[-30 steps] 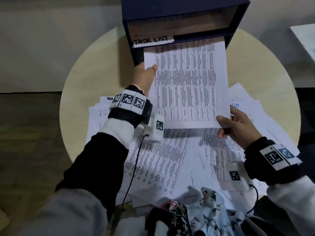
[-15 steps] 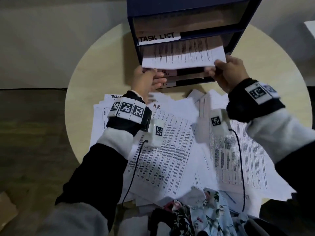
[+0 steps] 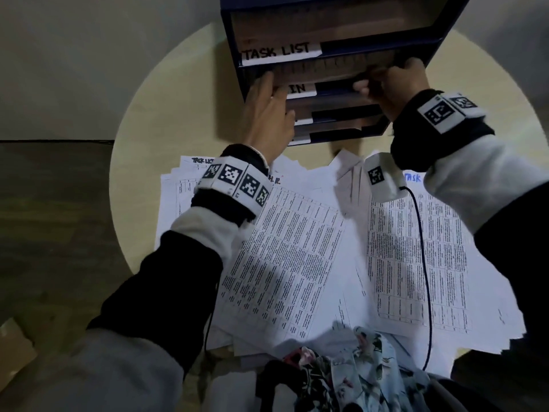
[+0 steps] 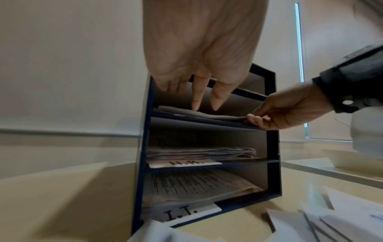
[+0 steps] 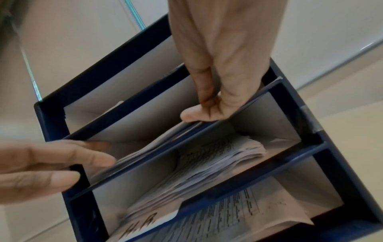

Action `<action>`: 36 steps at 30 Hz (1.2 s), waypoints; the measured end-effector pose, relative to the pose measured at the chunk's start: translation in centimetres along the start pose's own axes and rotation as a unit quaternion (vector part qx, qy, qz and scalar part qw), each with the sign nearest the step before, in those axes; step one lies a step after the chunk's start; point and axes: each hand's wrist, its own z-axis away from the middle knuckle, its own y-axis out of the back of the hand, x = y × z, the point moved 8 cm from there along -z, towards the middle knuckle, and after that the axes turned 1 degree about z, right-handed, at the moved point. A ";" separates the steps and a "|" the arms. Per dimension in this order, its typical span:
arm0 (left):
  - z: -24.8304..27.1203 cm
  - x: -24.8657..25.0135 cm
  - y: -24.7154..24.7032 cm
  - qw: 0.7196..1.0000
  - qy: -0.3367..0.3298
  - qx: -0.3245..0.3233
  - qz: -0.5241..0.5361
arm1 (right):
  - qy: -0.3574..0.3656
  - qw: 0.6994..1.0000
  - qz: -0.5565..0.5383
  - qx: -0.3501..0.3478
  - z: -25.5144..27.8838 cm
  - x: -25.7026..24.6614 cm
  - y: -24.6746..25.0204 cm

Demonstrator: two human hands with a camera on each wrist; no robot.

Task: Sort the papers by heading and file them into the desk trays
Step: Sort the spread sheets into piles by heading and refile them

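A dark blue tray unit (image 3: 230, 40) stands at the table's far side, its upper lip labelled TASK LIST (image 3: 279, 52). The printed sheet (image 3: 326, 69) lies almost wholly inside the slot just below that label, on a thin stack (image 4: 207, 115). My left hand (image 3: 264, 93) reaches into the slot's left end with straight fingers. Their tips touch the top of the stack (image 5: 155, 147) in the left wrist view. My right hand (image 3: 383, 81) pinches the sheet's right front edge between thumb (image 5: 192, 116) and fingers at the slot's right end.
Lower slots hold stacks behind the labels H.R. (image 4: 186, 162) and I.T. (image 4: 182, 212). Several loose printed sheets (image 3: 297, 248) cover the near half of the round table (image 3: 166, 99). A floral cloth (image 3: 341, 367) lies at its near edge.
The sheet stuck far out of the slot and has slid in until only its front edge shows. Both hands moved forward to the tray with it.
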 end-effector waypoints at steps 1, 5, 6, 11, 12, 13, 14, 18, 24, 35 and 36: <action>-0.3 0.2 -0.4 1.000 -0.006 -0.017 -0.009 | -0.003 1.000 0.015 -0.006 0.0 0.0 -0.2; -1.8 -0.2 -1.3 0.998 0.018 -0.054 0.033 | -0.019 0.999 0.020 -0.035 -0.1 -0.4 -0.8; -2.1 -0.5 -1.4 0.997 0.029 -0.059 0.046 | -0.022 0.999 0.025 -0.039 -0.1 -0.4 -0.8; -2.0 -0.8 -2.0 0.996 0.041 -0.063 0.040 | 0.002 0.993 0.095 -0.073 0.2 -0.3 -0.6; -1.8 -0.8 -2.0 0.998 0.028 -0.053 0.033 | 0.005 0.992 0.105 -0.070 0.3 -0.1 -0.3; -1.6 -0.9 -2.1 0.998 0.015 -0.042 0.036 | 0.011 0.991 0.120 -0.066 0.5 0.1 -0.1; -1.2 -1.0 -2.1 0.998 0.000 -0.027 0.052 | 0.017 0.989 0.130 -0.063 0.7 0.3 0.1; 1.9 -2.5 -1.2 0.979 0.027 0.104 0.175 | 0.017 0.992 0.092 -0.088 2.3 1.8 0.3; 5.8 -6.1 -5.0 0.959 0.175 0.073 0.208 | 0.057 0.937 0.313 -0.145 7.2 5.2 -1.4; 8.9 -9.9 -8.5 0.952 0.250 -0.095 0.149 | 0.069 0.807 0.529 -0.252 15.4 14.4 -4.3; 8.7 -9.5 -8.4 0.953 0.234 -0.079 0.174 | 0.070 0.800 0.540 -0.252 15.7 14.6 -4.3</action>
